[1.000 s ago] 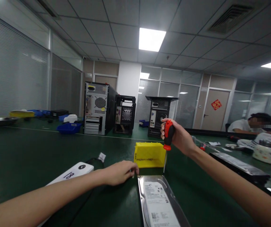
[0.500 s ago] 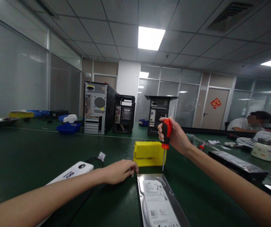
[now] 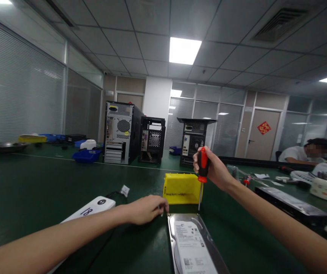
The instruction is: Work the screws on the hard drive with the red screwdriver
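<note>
A silver hard drive (image 3: 188, 243) with a white printed label lies flat on the green table, its far short edge facing the yellow bin. My right hand (image 3: 213, 167) is wrapped around a red and black screwdriver (image 3: 203, 163), held upright. The shaft points down, and its tip meets the drive's far right corner. At the far left corner, my left hand (image 3: 146, 209) rests low with curled fingers, the fingertips against the drive's edge. Anything small between those fingertips is hidden. Just behind the drive, a yellow plastic bin (image 3: 180, 188) stands on its side.
A white power strip (image 3: 95, 207) marked 18 lies left, partly under my left forearm. Computer cases (image 3: 120, 133) stand at the back beside a blue bin (image 3: 86, 155). On the right are another drive-like metal device (image 3: 291, 203), a lidded pot (image 3: 325, 186) and a person (image 3: 297, 152).
The view has tilted slightly, shifting everything a little down and right. Both hands keep their places at the drive's far corners, and the screwdriver stays upright.
</note>
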A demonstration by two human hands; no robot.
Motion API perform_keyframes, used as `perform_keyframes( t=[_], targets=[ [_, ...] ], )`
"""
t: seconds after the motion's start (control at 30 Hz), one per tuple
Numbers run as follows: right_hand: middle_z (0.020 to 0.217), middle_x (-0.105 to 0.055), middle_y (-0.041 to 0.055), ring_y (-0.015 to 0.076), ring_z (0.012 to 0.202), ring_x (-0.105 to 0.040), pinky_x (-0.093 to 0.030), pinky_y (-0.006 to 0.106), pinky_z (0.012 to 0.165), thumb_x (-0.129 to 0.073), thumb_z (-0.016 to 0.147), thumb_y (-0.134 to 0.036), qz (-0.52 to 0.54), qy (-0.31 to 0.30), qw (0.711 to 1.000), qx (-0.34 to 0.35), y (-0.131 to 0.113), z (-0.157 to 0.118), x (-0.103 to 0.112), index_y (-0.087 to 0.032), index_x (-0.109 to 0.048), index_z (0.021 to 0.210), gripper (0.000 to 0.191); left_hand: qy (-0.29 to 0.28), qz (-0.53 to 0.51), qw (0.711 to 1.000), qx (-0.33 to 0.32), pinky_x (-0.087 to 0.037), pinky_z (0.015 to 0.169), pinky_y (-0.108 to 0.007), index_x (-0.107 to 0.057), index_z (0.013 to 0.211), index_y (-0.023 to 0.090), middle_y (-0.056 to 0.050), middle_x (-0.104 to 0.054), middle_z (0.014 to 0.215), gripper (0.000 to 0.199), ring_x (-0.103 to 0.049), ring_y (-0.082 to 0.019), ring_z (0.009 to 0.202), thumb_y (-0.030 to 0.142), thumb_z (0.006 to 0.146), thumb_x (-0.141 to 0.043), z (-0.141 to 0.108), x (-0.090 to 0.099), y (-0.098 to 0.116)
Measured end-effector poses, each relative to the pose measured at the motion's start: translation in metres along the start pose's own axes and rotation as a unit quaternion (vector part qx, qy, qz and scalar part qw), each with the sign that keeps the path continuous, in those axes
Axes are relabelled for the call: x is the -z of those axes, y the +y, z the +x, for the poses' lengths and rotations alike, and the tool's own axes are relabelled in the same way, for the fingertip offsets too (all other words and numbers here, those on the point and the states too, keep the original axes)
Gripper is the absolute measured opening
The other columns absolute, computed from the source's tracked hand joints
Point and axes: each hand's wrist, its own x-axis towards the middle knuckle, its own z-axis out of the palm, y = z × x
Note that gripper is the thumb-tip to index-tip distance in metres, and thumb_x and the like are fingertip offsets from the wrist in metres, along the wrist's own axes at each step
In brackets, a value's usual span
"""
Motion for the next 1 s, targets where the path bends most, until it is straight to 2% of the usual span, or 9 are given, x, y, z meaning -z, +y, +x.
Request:
perform_keyframes(
  t=[0.2, 0.4, 0.63, 0.8, 1.0],
  targets=[
    [0.065, -0.05, -0.0033, 0.0079, 0.047, -0.042, -0.037, 0.021, 0.045, -0.046, 0.081, -0.045, -0.01, 0.003, 1.0, 0.005, 0.0001, -0.0004, 0.0006, -0.023, -0.049, 0.088, 0.023, -0.008, -0.008, 1.0, 0.01, -0.041, 0.08, -0.028, -0.055, 0.1, 0.021, -0.002, -0.058, 0.099, 0.02, -0.053, -0.016, 0.089, 0.024, 0.086, -0.041, -0.0016, 0.0027, 0.0032],
    [0.071, -0.051, -0.0018, 0.01, 0.051, -0.047, -0.041, 0.024, 0.05, -0.037, 0.085, -0.044, 0.006, -0.011, 1.0, 0.005, -0.0024, -0.0024, 0.0016, -0.029, -0.046, 0.109, 0.03, 0.004, -0.001, 1.0, -0.005, -0.041, 0.083, -0.029, -0.055, 0.102, 0.023, -0.002, -0.057, 0.102, 0.021, -0.052, -0.017, 0.094, 0.023, 0.086, -0.041, -0.0024, 0.0009, -0.0005],
    [0.078, -0.054, -0.0002, 0.0118, 0.06, -0.052, -0.045, 0.026, 0.057, -0.046, 0.083, -0.04, -0.036, 0.01, 0.999, 0.013, -0.0043, -0.0032, 0.0038, -0.025, -0.052, 0.094, 0.02, -0.006, -0.006, 1.0, 0.012, -0.042, 0.08, -0.028, -0.055, 0.101, 0.023, -0.002, -0.058, 0.1, 0.021, -0.054, -0.016, 0.089, 0.023, 0.086, -0.041, -0.003, 0.0017, 0.001],
    [0.076, -0.054, -0.0008, 0.0113, 0.06, -0.052, -0.045, 0.025, 0.058, -0.052, 0.081, -0.033, -0.044, 0.015, 0.999, 0.017, -0.0048, -0.0012, 0.0062, -0.023, -0.051, 0.088, 0.013, -0.01, -0.012, 1.0, 0.013, -0.042, 0.081, -0.029, -0.055, 0.1, 0.022, -0.003, -0.058, 0.099, 0.021, -0.054, -0.016, 0.09, 0.022, 0.085, -0.041, -0.0034, 0.0031, 0.0033],
    [0.072, -0.053, -0.0022, 0.0102, 0.055, -0.049, -0.04, 0.023, 0.051, -0.053, 0.079, -0.036, -0.028, 0.009, 1.0, 0.012, -0.0046, 0.0001, 0.0044, -0.025, -0.048, 0.089, 0.016, -0.005, 0.009, 1.0, 0.015, -0.042, 0.08, -0.029, -0.056, 0.099, 0.021, -0.003, -0.059, 0.097, 0.021, -0.054, -0.017, 0.089, 0.023, 0.085, -0.04, -0.0028, 0.0022, 0.0058]
  ],
)
